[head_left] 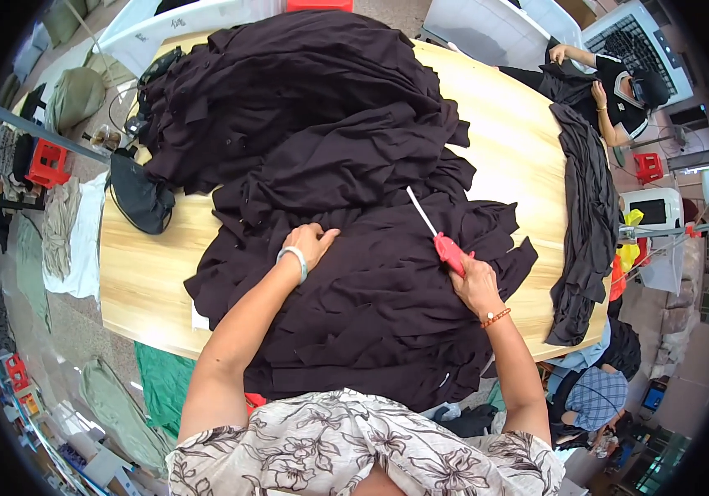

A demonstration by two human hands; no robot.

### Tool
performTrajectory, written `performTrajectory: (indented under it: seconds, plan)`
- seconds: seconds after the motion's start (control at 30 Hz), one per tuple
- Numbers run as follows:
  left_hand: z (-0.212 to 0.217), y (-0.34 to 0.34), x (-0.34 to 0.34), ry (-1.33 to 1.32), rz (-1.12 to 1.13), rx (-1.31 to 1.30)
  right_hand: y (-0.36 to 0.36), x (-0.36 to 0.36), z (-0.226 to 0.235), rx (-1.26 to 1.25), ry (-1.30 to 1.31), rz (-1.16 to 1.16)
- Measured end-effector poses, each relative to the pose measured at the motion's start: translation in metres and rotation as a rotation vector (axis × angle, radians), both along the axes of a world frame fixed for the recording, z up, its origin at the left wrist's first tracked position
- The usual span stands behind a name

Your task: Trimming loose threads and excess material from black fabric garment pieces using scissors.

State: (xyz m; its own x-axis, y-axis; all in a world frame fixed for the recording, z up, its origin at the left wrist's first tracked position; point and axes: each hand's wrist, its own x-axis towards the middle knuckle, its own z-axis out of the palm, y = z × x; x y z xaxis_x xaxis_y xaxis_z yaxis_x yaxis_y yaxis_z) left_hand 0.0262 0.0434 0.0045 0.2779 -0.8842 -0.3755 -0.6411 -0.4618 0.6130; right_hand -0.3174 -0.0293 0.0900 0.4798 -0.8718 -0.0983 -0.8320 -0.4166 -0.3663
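on the long oval table of pale wood (pixel 520 157) lies a big heap of dark brown, almost black fabric pieces (pixel 329 165), and it covers most of the table top. the left hand (pixel 311 241) rests flat on the dark cloth in front of the person, fingers spread and pressing down; a pale bracelet is on this wrist. the right hand (pixel 477 285) is well apart from the left one, also on the cloth, and it is closed around the red handle of a thin tool with a white pointed blade (pixel 435 231). the blade points up and to the left, over the fabric. a separate strip of dark grey cloth (pixel 587 223) hangs along the right edge of the table. at the far right corner another person (pixel 619 91) in dark clothes sits and touches this cloth.
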Motion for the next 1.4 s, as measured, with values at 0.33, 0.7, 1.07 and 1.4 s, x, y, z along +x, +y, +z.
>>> performTrajectory:
  seconds: [0.33,0.7,1.07,1.4]
  plan:
    - [-0.009,-0.045,0.102,-0.736,0.063,0.041,-0.034,0.054,0.017,-0.118,-0.081,0.043]
    - [-0.002,-0.021,0.206,-1.344,0.042,-0.277,-0.039,0.059,-0.003,-0.062,-0.103,0.08]
    - [0.121,0.102,-0.012,0.299,-0.264,-0.427,0.003,0.004,0.038,-0.139,-0.283,-0.13]
    - [0.145,0.12,-0.058,-0.032,-0.303,-0.629,0.107,-0.026,0.05,0.199,-0.316,0.038]
